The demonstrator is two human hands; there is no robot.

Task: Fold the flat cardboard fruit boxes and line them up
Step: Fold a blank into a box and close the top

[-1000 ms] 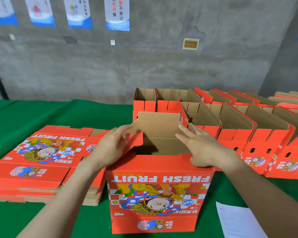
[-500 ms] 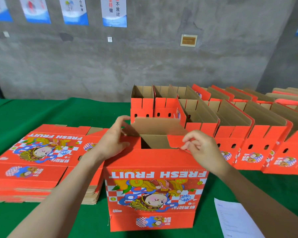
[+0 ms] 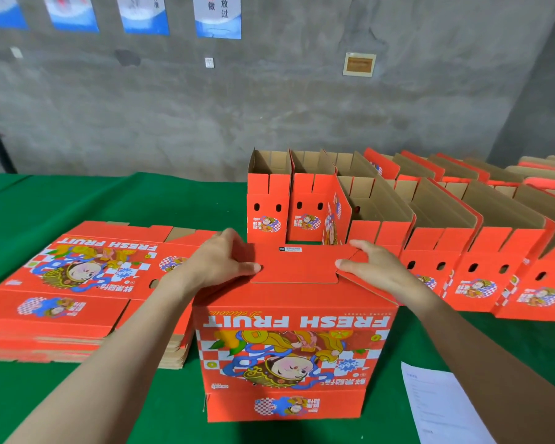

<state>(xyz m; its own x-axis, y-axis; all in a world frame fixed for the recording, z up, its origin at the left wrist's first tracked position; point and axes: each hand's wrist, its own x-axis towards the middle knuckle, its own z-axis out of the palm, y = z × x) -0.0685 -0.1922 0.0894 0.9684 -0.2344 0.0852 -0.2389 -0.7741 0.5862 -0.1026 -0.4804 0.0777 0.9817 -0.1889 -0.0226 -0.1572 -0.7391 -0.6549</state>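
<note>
Open green cloth (image 3: pixel 93 200) lies mainly at the far left; cardboard crowds the rest.
1 upright fruit box (image 3: pixel 295 347) fills the near middle. A stack of flat boxes (image 3: pixel 77 283) sits just beside it on the left, closing that side. Rows of folded boxes (image 3: pixel 462 251) wall off the right and back. The cloth runs bare behind the stack to the wall (image 3: pixel 269 107); a strip between the box and a paper sheet (image 3: pixel 439 405) is open.

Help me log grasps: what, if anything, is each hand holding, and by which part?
Nothing is gripped. The left hand and right hand lie flat on the folded-over flaps on top of the box, one at each end, pressing them down.
</note>
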